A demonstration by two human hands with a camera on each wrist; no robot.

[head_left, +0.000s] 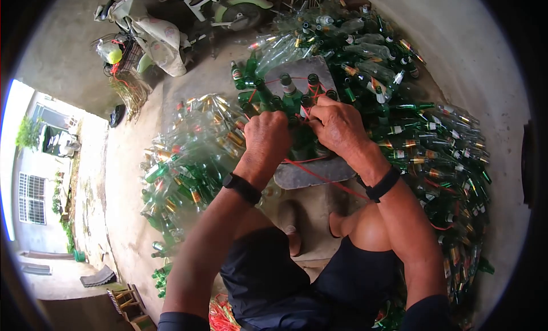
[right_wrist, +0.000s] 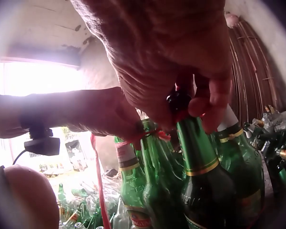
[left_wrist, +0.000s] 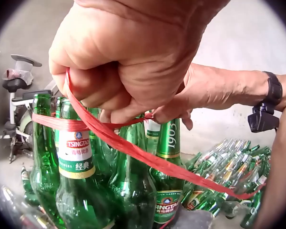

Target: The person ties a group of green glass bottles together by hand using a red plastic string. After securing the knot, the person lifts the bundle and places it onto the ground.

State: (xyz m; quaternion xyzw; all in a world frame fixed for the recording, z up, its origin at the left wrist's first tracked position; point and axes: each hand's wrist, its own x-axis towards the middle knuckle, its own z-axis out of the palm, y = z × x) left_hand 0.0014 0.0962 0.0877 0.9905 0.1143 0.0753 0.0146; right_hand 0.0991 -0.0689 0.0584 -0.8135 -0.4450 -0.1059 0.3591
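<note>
A cluster of upright green beer bottles [head_left: 285, 100] stands on a grey slab [head_left: 311, 174] in front of me, bound with red plastic string [head_left: 319, 177]. My left hand [head_left: 267, 138] is fisted around the red string [left_wrist: 128, 145], pulling it taut across the bottle necks [left_wrist: 74, 143]. My right hand [head_left: 337, 125] grips the top of a green bottle [right_wrist: 200, 162], fingers curled over its neck where the red string [right_wrist: 97, 176] wraps. Both wrists wear black bands.
Heaps of empty green and clear bottles [head_left: 188, 160] lie left and right [head_left: 434, 154] of the slab. A scooter [head_left: 154, 40] is parked at the back left. My bare knees and sandalled feet [head_left: 294, 239] are just below the slab. More red string [head_left: 220, 314] lies underneath me.
</note>
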